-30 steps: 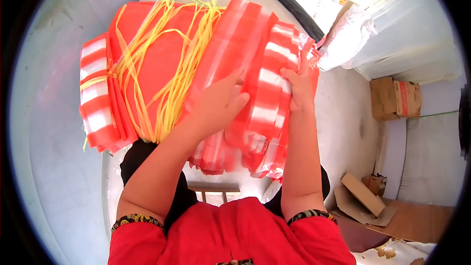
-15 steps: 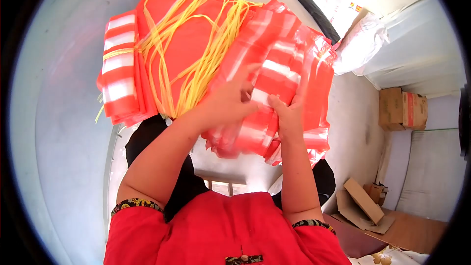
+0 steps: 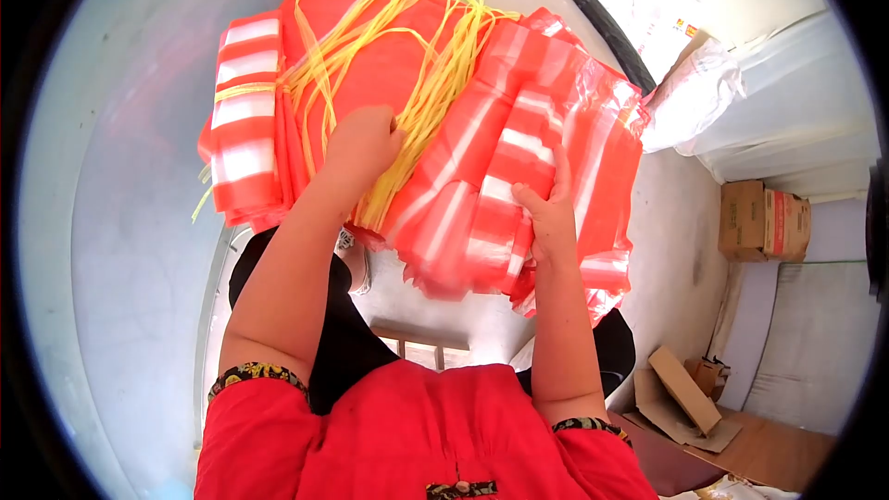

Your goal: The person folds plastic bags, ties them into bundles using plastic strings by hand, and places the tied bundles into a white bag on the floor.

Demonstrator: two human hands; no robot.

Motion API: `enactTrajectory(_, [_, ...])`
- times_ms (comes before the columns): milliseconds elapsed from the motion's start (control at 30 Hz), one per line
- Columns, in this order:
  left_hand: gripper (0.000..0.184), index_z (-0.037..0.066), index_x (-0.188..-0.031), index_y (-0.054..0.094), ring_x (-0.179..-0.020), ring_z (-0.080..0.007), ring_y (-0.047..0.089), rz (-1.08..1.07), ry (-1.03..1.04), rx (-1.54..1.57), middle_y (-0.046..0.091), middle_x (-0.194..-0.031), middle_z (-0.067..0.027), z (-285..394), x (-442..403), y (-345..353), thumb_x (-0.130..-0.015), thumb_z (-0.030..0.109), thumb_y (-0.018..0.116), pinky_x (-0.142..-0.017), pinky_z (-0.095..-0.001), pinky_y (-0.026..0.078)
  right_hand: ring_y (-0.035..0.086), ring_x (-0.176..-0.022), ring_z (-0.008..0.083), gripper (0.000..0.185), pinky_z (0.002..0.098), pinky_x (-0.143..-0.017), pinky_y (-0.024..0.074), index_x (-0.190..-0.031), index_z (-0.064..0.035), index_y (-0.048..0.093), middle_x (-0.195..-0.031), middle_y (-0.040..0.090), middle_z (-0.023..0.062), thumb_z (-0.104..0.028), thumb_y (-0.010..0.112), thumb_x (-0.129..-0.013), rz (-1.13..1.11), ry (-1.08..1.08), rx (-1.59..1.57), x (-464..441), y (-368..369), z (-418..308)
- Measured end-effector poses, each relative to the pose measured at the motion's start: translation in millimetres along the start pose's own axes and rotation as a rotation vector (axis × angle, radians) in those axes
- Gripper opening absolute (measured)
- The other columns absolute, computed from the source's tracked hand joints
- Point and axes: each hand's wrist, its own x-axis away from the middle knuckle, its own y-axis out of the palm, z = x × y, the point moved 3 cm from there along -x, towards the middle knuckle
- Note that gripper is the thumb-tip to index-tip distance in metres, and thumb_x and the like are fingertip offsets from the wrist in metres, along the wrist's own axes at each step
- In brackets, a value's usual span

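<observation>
A stack of thin red plastic bags with white stripes (image 3: 454, 143) spreads over my lap and the surface ahead, with a striped fold (image 3: 523, 143) running along its middle. My right hand (image 3: 553, 222) grips this fold, thumb on its left side and fingers along its right. Closed fingers of my left hand (image 3: 366, 141) are at the yellow plastic strips (image 3: 435, 83), which lie loose over red plastic; the fingertips are partly hidden. Farther left is a folded striped bundle (image 3: 245, 120) with a yellow strip around it.
A black roll (image 3: 611, 42) and white plastic sacks (image 3: 699, 83) lie beyond the bags at right. A cardboard box (image 3: 764, 222) stands by the right wall. Flattened cardboard (image 3: 685, 393) rests at lower right. Below the bags is a small wooden frame (image 3: 421, 338).
My left hand has moved left and away from the striped fold to the yellow strips, and its fingers have closed. My right hand stays on the fold.
</observation>
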Motion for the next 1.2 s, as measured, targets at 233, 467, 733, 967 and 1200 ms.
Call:
enactTrajectory(233, [0.023, 0.001, -0.094, 0.073, -0.081, -0.0293, 0.073, 0.045, -0.065, 0.271, 0.075, -0.089, -0.0146, -25, -12, -4, -0.091, 0.023, 0.071, -0.077, -0.0405, 0.057, 0.057, -0.133, 0.0252, 0.096, 0.0376, -0.104, 0.0555, -0.170, -0.0132, 0.021, -0.155, 0.049, 0.0151, 0.006, 0.067, -0.088, -0.017, 0.019, -0.173, -3, -25, 8])
enactTrajectory(467, [0.009, 0.009, -0.094, 0.072, -0.062, -0.0037, 0.049, -0.427, -0.205, 1.099, 0.066, -0.081, 0.0031, 37, 16, -1, -0.092, 0.018, 0.075, -0.056, -0.0213, 0.036, 0.057, -0.135, 0.0284, 0.088, 0.0465, -0.109, 0.0531, -0.171, -0.0164, 0.012, -0.158, 0.047, 0.0140, -0.012, 0.061, -0.099, -0.050, 0.024, -0.475, 25, -9, 4])
enactTrajectory(733, [0.033, -0.003, -0.116, 0.075, -0.096, -0.0287, 0.074, -0.571, 0.231, 0.574, 0.077, -0.101, -0.0183, 133, 66, 36, -0.097, 0.024, 0.069, -0.085, -0.0390, 0.057, 0.058, -0.131, 0.0284, 0.086, 0.0461, -0.105, 0.0551, -0.171, -0.0205, 0.012, -0.153, 0.049, 0.0134, -0.013, 0.061, -0.100, -0.055, 0.004, -0.448, 40, -1, -18])
enactTrajectory(967, [0.040, 0.002, -0.132, 0.060, -0.096, -0.0172, 0.065, -0.630, -0.137, 1.154, 0.065, -0.106, -0.0057, 145, 54, 80, -0.107, 0.034, 0.060, -0.086, -0.0326, 0.054, 0.053, -0.137, 0.0252, 0.098, 0.0401, -0.108, 0.0527, -0.171, -0.0130, 0.009, -0.161, 0.040, 0.0140, 0.002, 0.067, -0.094, 0.175, -0.065, -0.219, 34, -62, -6])
enactTrajectory(1200, [0.063, 0.002, -0.151, 0.045, -0.112, -0.0175, 0.065, -0.648, -0.063, 1.110, 0.066, -0.129, -0.0135, 179, 66, 109, -0.093, 0.000, 0.071, -0.091, -0.0322, 0.055, 0.054, -0.134, 0.0214, 0.089, 0.0356, -0.108, 0.0503, -0.171, -0.0097, 0.011, -0.158, 0.044, 0.0135, -0.001, 0.064, -0.099, 0.119, -0.100, 0.041, 50, -104, 0])
